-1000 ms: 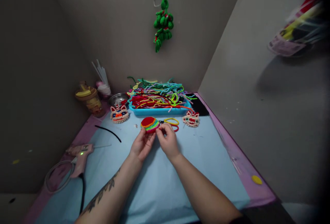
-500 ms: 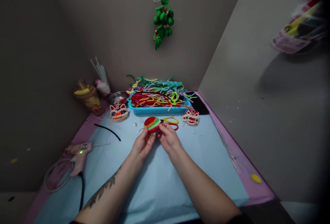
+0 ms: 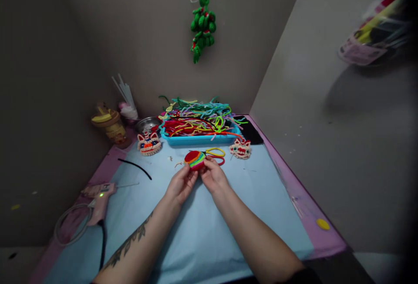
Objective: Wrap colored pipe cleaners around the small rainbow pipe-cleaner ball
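Between my two hands is a small rounded pipe-cleaner piece [image 3: 195, 160], dark red at the top left with orange, yellow, green, blue and pink stripes across it. My left hand [image 3: 180, 181] pinches its left and lower edge. On the other side, my right hand [image 3: 213, 175] grips its right edge, fingertips bent behind. Just beyond the piece lie scissors [image 3: 218, 160] with one yellow and one red handle loop, their blades partly hidden. A cream animal-face piece [image 3: 149, 143] is on the left, and a similar smaller face [image 3: 241, 149] on the right.
A blue tray [image 3: 202, 140] heaped with coloured pipe cleaners stands at the back. Left are a pink glue gun [image 3: 100, 203] with a lit green light and cable, a black pipe cleaner [image 3: 136, 167], a metal bowl [image 3: 146, 125] and cups. A dark flat object [image 3: 252, 131] lies back right.
The striped piece has tilted slightly and sits a little lower, still in both hands. The whole view has shifted slightly, with the surroundings appearing further left.
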`<state>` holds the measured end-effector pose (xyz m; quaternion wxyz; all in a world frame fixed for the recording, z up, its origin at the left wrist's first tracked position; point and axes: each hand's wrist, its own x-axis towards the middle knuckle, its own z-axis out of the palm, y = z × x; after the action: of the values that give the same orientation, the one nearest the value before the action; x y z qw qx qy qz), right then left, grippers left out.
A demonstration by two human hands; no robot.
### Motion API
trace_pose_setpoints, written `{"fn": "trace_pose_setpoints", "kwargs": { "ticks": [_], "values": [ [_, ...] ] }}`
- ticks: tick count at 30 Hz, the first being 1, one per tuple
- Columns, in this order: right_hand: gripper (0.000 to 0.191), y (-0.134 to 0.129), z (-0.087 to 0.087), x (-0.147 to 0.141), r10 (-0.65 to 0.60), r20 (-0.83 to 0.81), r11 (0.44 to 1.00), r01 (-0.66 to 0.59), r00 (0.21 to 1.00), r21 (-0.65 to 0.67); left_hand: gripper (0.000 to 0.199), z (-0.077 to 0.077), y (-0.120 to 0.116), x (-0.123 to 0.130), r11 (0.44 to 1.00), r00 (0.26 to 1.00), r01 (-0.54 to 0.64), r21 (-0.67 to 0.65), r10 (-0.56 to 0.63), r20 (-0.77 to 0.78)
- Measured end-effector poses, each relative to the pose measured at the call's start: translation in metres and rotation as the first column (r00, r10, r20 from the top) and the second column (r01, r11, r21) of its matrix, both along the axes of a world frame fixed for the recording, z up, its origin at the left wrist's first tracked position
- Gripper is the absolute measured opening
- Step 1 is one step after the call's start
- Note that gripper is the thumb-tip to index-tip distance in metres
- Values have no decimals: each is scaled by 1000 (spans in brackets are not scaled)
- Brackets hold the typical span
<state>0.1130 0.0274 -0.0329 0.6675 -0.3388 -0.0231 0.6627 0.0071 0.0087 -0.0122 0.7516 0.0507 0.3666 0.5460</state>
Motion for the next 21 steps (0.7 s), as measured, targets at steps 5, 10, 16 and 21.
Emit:
{"fn": "trace_pose_setpoints", "kwargs": {
  "ticks": [5, 10, 16, 21],
  "values": [
    [28, -1, 4, 4, 19, -16, 1000, -19, 1000, -13, 21, 3, -1, 0, 1000, 999, 25, -13, -24, 30],
    [19, -10, 11, -2, 31, -45, 993, -26, 998, 113, 27, 8, 2, -2, 998, 995, -51, -28, 53, 86],
    [24, -19, 16, -14, 200, 143, 937, -232, 969, 260, 23, 12, 2, -2, 995, 993, -98, -20, 99, 67],
    [28, -14, 18, -2, 137, 311, 947, -217, 941, 239, 19, 1, -4, -6, 989, 978, 71, 129, -44, -203]
  ]
}}
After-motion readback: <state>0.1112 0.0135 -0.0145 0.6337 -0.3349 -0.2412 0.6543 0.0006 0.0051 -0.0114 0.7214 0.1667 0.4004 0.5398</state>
